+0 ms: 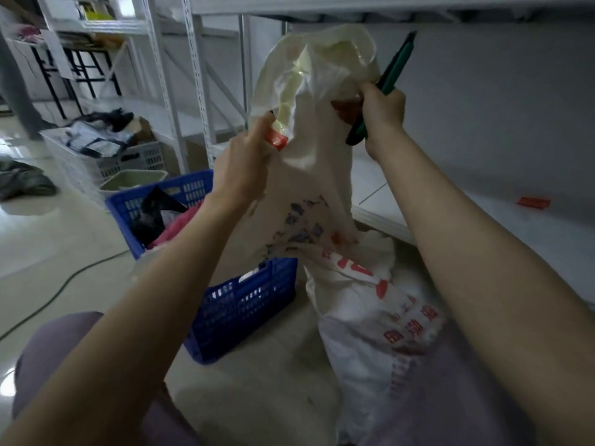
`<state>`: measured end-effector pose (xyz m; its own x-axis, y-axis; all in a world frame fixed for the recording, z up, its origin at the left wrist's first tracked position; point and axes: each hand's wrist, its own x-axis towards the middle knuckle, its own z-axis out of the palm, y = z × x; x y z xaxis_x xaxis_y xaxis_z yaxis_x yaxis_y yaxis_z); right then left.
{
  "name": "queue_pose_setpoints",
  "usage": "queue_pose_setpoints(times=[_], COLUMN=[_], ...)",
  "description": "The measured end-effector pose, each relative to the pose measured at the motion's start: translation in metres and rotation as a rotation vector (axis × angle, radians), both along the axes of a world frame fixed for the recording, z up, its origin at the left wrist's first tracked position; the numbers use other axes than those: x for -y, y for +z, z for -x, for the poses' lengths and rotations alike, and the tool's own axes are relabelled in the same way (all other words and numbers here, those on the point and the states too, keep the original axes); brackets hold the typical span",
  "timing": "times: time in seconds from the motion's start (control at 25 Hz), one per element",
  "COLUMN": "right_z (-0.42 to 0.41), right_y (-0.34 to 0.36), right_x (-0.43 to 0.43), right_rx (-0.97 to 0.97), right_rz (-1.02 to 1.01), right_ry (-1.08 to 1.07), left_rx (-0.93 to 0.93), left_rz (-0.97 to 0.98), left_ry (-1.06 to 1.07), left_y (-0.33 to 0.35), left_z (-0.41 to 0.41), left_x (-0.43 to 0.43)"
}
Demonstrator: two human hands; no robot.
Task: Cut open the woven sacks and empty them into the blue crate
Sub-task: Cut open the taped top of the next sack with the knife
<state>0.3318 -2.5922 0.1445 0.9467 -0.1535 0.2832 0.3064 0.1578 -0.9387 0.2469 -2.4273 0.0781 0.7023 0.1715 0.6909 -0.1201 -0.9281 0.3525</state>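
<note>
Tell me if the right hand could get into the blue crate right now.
Probably not as it stands: the right hand grips both the green cutter and the raised sack, and that sack hangs between it and the blue crate. The left hand is nearer.

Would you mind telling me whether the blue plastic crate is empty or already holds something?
Not empty: the blue plastic crate holds a dark item and pink fabric.

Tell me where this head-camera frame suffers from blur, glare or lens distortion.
Head view: dim, flat light overall; glare patches on the glossy floor at left; wide-angle distortion bends the shelf upright; the raised sack and its print are smeared by motion blur, likewise the green cutter in the right hand; the blue crate looks somewhat sharper.
</note>
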Motion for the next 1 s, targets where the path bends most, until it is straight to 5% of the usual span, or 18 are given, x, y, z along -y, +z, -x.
queue_pose_setpoints(times=[0.24,0.4,0.52,0.64,0.72,0.8,0.92,1.0], right_z=[-0.008,-0.014,-0.016,-0.015,-0.013,-0.011,-0.011,-0.012], right_y=[-0.076,-0.151,-0.2,-0.236,-0.258,-0.278,-0.293,-0.296], right_x=[0.031,0.027,0.023,0.026,0.034,0.043,0.053,0.055], right_rx=[-0.121,-0.311,-0.375,-0.425,-0.495,-0.567,-0.616,-0.622], right_rz=[0.568,0.724,0.939,1.137,1.211,1.253,1.322,1.326], right_ry=[-0.02,0.134,0.256,0.279,0.295,0.341,0.415,0.493], left_rx=[-0.378,-0.293,0.008,-0.371,-0.789,-1.051,-1.101,-1.004], left_rz=[-0.185,-0.479,-0.97,-1.276,-1.171,-0.852,-0.839,-0.578], left_ry=[0.272,0.512,0.316,0.104,0.116,0.266,0.593,0.577], left_y=[-0.033,-0.053,-0.066,-0.095,-0.12,-0.145,-0.172,-0.188], left_z=[-0.033,-0.058,-0.071,-0.076,-0.067,-0.06,-0.059,-0.065], left_x=[-0.051,-0.04,-0.035,-0.032,-0.036,-0.046,-0.069,-0.09])
